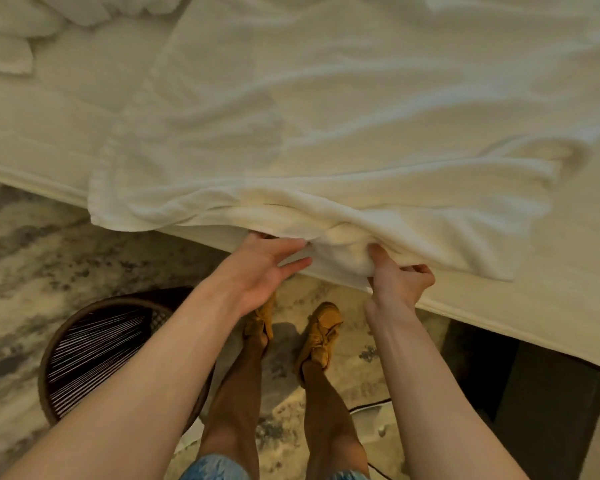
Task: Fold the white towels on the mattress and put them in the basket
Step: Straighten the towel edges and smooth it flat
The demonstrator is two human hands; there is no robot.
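A large white towel lies spread and wrinkled over the mattress, its near edge bunched at the mattress's front edge. My right hand is shut on a bunched fold of that near edge. My left hand sits just left of the fold with fingers spread, touching the towel's underside at the mattress edge. A dark woven basket stands on the floor at lower left, partly hidden by my left forearm; no towel shows in the part I can see.
More rumpled white towels lie at the mattress's far left corner. My feet in tan shoes stand on a mottled rug by the bed. A thin cable runs across the floor near my right leg.
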